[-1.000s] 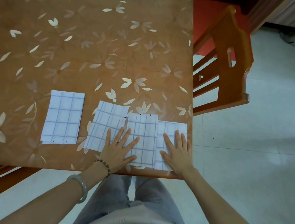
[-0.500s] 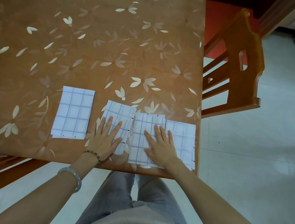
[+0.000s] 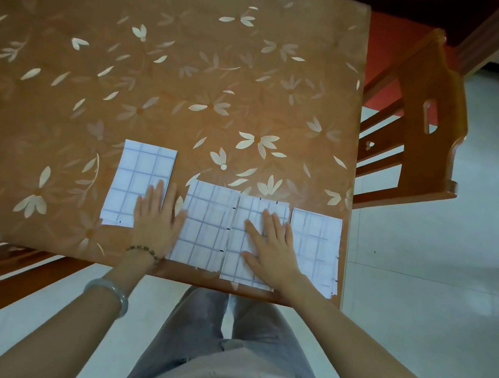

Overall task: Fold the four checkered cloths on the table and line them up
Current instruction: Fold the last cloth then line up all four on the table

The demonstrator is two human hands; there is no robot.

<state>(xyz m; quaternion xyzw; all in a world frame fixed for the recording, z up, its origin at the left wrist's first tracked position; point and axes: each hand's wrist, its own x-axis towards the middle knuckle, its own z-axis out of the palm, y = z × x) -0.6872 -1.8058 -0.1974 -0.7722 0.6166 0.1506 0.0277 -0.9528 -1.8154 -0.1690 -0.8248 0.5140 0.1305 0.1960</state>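
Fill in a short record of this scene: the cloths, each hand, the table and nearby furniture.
row: leftmost cloth, second cloth, third cloth, rightmost cloth, all folded, checkered, near the front edge of the table
gap: leftmost cloth sits apart and farther back; the other three lie close together
left hand: flat, fingers on the leftmost cloth's right edge
right hand: flat on the third cloth
table top: brown, leaf pattern
chair: wooden, at the table's right side

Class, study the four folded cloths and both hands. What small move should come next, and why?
Probably the left hand, flat on the leftmost cloth, should slide it right and nearer: it lies apart from and farther back than the other three cloths, which sit side by side.
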